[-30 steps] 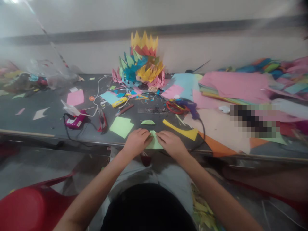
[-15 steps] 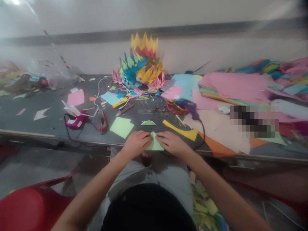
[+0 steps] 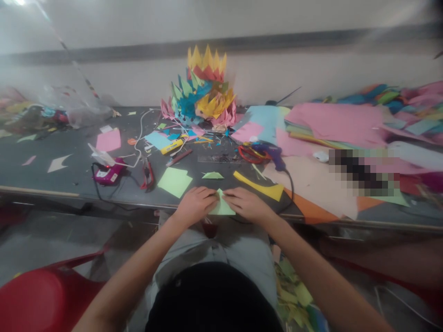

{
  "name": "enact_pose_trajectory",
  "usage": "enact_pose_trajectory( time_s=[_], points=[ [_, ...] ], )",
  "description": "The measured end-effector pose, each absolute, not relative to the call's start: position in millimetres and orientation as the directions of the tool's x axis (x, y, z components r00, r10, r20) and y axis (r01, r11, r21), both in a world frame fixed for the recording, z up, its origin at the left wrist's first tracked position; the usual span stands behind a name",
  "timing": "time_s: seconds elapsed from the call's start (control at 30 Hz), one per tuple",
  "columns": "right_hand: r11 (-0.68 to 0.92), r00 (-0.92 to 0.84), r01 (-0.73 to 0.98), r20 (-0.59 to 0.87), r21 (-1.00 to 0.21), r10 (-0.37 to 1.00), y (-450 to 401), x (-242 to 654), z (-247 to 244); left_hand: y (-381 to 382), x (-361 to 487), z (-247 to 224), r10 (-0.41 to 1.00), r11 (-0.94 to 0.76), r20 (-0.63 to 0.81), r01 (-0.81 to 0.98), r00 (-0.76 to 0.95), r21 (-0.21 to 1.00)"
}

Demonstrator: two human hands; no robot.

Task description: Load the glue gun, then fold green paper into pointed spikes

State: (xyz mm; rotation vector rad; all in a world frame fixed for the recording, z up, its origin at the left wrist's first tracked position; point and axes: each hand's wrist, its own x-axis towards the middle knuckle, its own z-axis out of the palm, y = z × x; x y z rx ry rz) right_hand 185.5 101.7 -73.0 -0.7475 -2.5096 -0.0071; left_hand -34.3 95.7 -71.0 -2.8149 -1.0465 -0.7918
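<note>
Between my two hands lies a sheet of light green paper [image 3: 222, 208], folded to a point at its far end, at the table's front edge. My left hand [image 3: 198, 203] grips its left side with bent fingers. On the right side, my right hand [image 3: 247, 203] holds it the same way, fingertips close to the peak. A small folded green paper piece [image 3: 212, 175] rests just beyond the fingers. Left of it lie flat green paper squares [image 3: 175, 181], and to the right is a curved yellow paper strip [image 3: 258, 185].
A purple glue gun [image 3: 275, 154] with its cord lies behind the yellow strip, near red-handled scissors [image 3: 252, 154]. Red pliers [image 3: 147, 175] and a magenta power box [image 3: 109, 174] are on the left. Folded paper crowns [image 3: 207, 99] stand at the back. Pink paper sheets [image 3: 339, 122] cover the right.
Both hands stay on the green paper with almost no visible movement. The whole view has shifted very slightly.
</note>
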Motion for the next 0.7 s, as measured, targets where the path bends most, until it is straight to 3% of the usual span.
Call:
enact_pose_trajectory(
  time_s=[0.7],
  points=[
    [0.820, -0.685, 0.542, 0.468, -0.185, 0.558, 101.0, 184.4, -72.8, 96.2, -34.4, -71.5, 0.597, -0.772, 0.473, 0.625, 0.649, 0.116]
  ],
)
